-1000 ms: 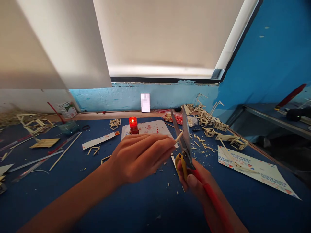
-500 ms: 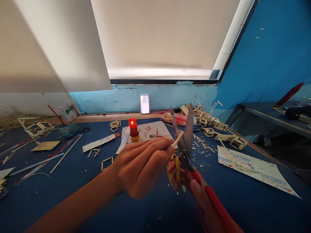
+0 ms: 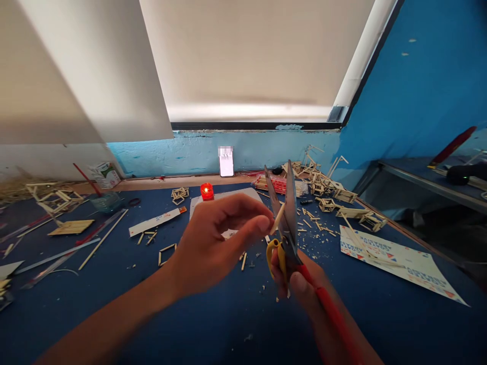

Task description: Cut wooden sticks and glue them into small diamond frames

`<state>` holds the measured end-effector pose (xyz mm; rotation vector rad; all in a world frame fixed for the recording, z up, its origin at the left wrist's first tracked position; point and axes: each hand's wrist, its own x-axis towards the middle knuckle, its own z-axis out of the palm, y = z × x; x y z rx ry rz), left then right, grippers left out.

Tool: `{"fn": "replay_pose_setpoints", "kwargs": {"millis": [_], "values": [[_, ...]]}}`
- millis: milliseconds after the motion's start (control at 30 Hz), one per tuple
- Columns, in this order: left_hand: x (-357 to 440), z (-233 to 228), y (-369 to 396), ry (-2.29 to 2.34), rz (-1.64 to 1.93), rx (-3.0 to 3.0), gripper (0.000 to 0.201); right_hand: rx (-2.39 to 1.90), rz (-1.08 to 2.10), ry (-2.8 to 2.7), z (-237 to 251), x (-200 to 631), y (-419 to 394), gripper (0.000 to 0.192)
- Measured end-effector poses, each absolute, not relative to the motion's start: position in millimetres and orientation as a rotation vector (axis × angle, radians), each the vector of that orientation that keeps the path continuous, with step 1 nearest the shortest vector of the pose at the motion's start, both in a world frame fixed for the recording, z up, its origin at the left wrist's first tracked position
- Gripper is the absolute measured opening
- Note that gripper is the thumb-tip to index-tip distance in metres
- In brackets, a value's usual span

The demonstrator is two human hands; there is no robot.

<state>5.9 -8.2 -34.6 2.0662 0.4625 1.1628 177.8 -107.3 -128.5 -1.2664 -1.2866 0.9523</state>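
Note:
My left hand (image 3: 224,243) pinches a short thin wooden stick (image 3: 279,219) between thumb and fingertips. The stick's upper end lies between the parted blades of a pair of large scissors (image 3: 291,203), their tips pointing up. Wrapped around the red handle of the scissors is my right hand (image 3: 304,284). A yellow looped handle (image 3: 277,256) also shows at its fingers; whether it belongs to the same scissors I cannot tell. Behind my left hand a red candle (image 3: 207,191) burns, its lower part hidden.
Stick structures (image 3: 323,185) crowd the back right, near a bundle of red-tipped sticks (image 3: 270,184). Printed abrasive sheet (image 3: 411,261) lies at right. A phone (image 3: 226,163) leans on the wall. A glass jar (image 3: 106,202) and stick platform (image 3: 71,227) stand left.
My left hand has turned, so its thumb and the gap behind its fingers now show. It covers more of the candle. The scissors have shifted slightly left, blades still apart.

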Motion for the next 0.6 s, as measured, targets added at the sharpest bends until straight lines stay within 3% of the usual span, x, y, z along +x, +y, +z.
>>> {"fn": "replay_pose_setpoints", "kwargs": {"millis": [200,600], "values": [[8.3,-29.8,-5.7,0.46,0.906,1.594,0.006,-1.347,0.973,-1.336,-109.5,178.7,-113.0,0.055],[14.1,-36.3,-22.3,0.501,1.075,1.521,0.009,-1.279,0.933,-1.314,-122.0,172.6,-112.2,0.062]]}}
